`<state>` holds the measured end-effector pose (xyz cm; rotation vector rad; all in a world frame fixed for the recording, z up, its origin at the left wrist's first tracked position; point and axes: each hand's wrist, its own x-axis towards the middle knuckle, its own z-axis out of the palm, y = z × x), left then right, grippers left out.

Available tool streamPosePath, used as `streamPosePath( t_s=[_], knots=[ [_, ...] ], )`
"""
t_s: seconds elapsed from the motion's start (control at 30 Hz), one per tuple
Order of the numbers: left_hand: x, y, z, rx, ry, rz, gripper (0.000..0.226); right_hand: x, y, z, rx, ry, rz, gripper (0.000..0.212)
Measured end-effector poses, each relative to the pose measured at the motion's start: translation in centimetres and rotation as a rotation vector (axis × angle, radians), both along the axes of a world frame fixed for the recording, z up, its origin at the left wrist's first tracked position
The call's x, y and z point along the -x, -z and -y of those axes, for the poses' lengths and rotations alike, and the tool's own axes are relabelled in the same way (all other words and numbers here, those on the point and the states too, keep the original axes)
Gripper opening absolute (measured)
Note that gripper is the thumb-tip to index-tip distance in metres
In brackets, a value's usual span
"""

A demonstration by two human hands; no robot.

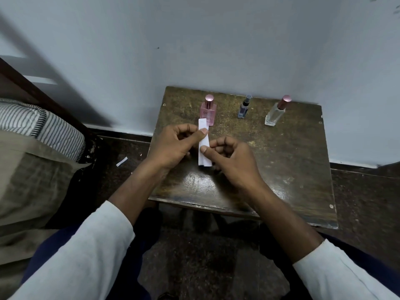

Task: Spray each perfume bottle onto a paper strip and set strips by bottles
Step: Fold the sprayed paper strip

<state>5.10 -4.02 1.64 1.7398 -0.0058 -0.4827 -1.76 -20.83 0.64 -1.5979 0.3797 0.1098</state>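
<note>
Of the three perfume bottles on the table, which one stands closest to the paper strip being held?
The pink bottle, leftmost of the three, just behind the paper strip. The small dark blue bottle and the clear bottle stand farther right.

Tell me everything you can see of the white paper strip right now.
The paper strip is white, long and narrow, apparently folded or stacked at its near end. It is held above the wooden table, pointing toward the pink bottle. The left hand pinches its upper part, the right hand its middle.

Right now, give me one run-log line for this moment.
left hand: pinching paper strips | right hand: pinching same strips | pink bottle, blue bottle, clear bottle: upright, untouched
</note>
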Motion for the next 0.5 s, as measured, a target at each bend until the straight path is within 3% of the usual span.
streamPosePath(
  t_s=[0.13,0.27,0.5],
  knots=[
    [-0.13,0.38,0.21,0.013,-0.019,0.017,0.013,-0.08,0.3,0.39,0.039,-0.002,-0.011,0.015],
    [-0.05,0.27,0.41,0.076,-0.022,-0.08,0.017,-0.22,0.06,0.42,-0.032,-0.017,-0.026,0.009],
    [-0.16,0.16,-0.08,0.087,0.002,-0.043,0.024,0.03,-0.12,0.45,0.0,-0.028,-0.001,0.013]
  ],
)
